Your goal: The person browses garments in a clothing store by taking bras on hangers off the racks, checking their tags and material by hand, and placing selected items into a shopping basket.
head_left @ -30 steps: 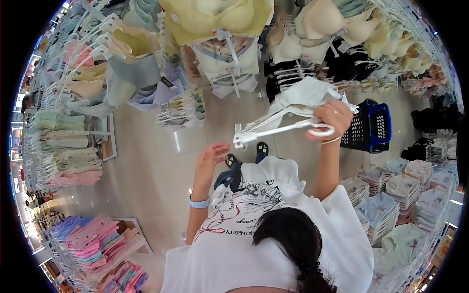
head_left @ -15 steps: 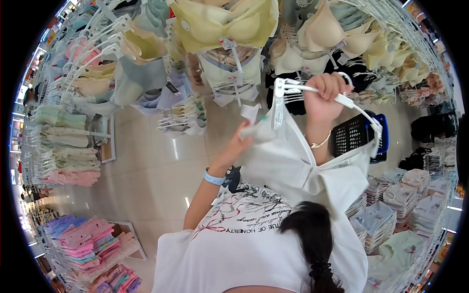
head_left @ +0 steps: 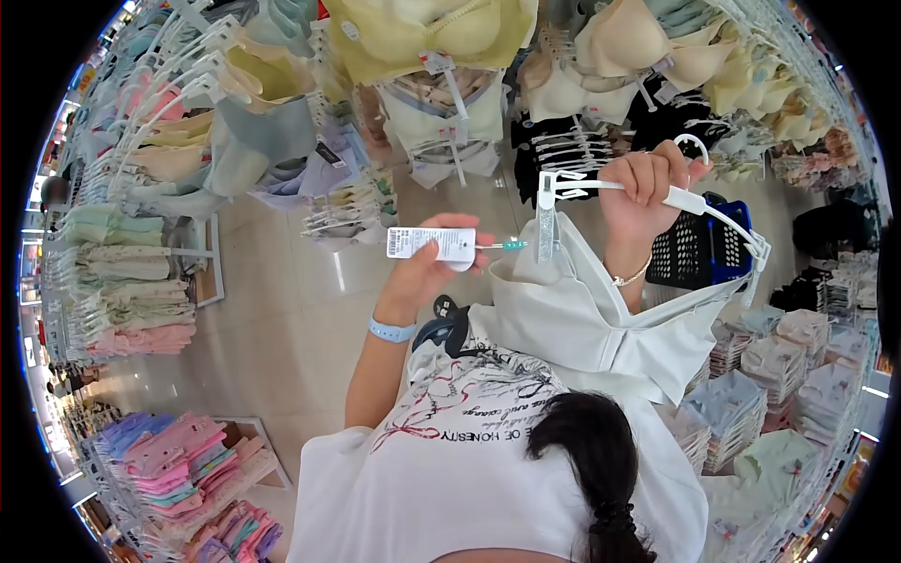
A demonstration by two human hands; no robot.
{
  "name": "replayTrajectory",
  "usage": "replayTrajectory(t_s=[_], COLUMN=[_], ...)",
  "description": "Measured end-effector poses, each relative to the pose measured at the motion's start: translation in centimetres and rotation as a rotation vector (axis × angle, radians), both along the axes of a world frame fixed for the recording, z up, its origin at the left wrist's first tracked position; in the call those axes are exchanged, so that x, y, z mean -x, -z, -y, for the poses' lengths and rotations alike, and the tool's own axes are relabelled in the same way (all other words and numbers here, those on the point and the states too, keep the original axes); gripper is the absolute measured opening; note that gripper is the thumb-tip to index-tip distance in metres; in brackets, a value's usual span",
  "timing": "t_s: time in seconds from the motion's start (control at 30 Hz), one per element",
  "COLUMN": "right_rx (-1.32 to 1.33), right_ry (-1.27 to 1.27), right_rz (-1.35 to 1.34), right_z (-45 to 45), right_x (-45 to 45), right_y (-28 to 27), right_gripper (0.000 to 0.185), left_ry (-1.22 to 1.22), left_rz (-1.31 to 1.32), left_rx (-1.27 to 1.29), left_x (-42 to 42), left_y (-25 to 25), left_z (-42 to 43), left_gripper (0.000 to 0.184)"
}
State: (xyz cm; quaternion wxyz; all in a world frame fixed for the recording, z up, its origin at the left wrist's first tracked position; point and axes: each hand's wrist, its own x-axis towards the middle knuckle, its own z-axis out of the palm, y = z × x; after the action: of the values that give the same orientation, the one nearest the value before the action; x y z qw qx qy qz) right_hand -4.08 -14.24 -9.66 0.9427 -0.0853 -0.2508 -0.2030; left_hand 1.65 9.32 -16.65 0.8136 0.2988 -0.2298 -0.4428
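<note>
My right hand (head_left: 646, 192) is closed round the bar of a white plastic hanger (head_left: 690, 200), with its hook rising beside the fingers. From the hanger's clips hangs a white bra (head_left: 601, 328), spread in front of my shirt. My left hand (head_left: 419, 277), with a blue band at the wrist, pinches a white price tag (head_left: 450, 246) between thumb and fingers. Printed text and a barcode face up on the tag, too small to read. A thin string with a small green piece (head_left: 514, 245) links the tag to the bra.
Ahead hang racks of bras, among them a yellow-green bra (head_left: 427, 42) and beige bras (head_left: 619, 38). A dark blue shopping basket (head_left: 699, 246) is beyond my right arm. Folded pink garments (head_left: 169, 450) lie at the lower left, stacked pale garments (head_left: 723, 413) at the right.
My left hand has moved left and turned the tag flat, its printed side now visible. My right hand has shifted slightly right with the hanger and bra.
</note>
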Motion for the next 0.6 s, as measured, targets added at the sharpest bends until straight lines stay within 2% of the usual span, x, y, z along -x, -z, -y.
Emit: replayTrajectory(t_s=[0.03, 0.1, 0.17, 0.23, 0.27, 0.33, 0.43, 0.5, 0.53, 0.57, 0.6], right_rx=[0.041, 0.076, 0.467, 0.545, 0.621, 0.769, 0.911, 1.052, 1.149, 1.149, 1.095], right_ry=[-0.005, -0.001, 0.028, 0.018, 0.016, 0.015, 0.023, 0.076, 0.085, 0.086, 0.103], right_rz=[0.02, 0.009, 0.048, 0.107, 0.165, 0.282, 0.406, 0.184, 0.108, 0.115, -0.093], right_z=[0.0, -0.2, -0.3, -0.9, -1.6, -3.0, -4.2, -4.6, -4.4, -4.8, -5.5], right_x=[0.0, 0.2, 0.2, -0.3, -0.7, -1.3, -1.1, -0.6, -0.5, -0.2, 0.4], right_y=[-0.1, -0.2, -0.1, -0.4, -0.6, -1.1, -1.6, -1.9, -2.5, -2.6, -2.6], right_gripper=[0.037, 0.043, 0.051, 0.051, 0.052, 0.053, 0.054, 0.041, 0.028, 0.028, 0.027], left_ry=[0.003, -0.129, -0.168, -0.162, -0.171, -0.09, -0.14, -0.152, -0.213, -0.273, -0.274], left_rz=[-0.004, -0.194, -0.191, -0.003, -0.004, 0.003, 0.061, 0.111, 0.122, 0.132, 0.138], left_rx=[-0.002, -0.119, -0.034, -0.012, -0.011, 0.178, 0.205, 0.221, 0.222, 0.224, 0.224], left_x=[0.3, 1.5, 2.3, 2.9, 3.3, 4.0, 4.8, 5.2, 5.3, 5.3, 5.4], left_y=[-0.2, -2.1, -4.1, -6.8, -7.6, -8.8, -9.3, -9.3, -9.4, -9.4, -9.4], left_z=[-0.2, -0.8, -0.6, -0.2, 0.2, 1.2, 2.0, 2.3, 2.5, 2.6, 2.7], left_gripper=[0.058, 0.048, 0.046, 0.061, 0.061, 0.074, 0.08, 0.079, 0.078, 0.077, 0.077])
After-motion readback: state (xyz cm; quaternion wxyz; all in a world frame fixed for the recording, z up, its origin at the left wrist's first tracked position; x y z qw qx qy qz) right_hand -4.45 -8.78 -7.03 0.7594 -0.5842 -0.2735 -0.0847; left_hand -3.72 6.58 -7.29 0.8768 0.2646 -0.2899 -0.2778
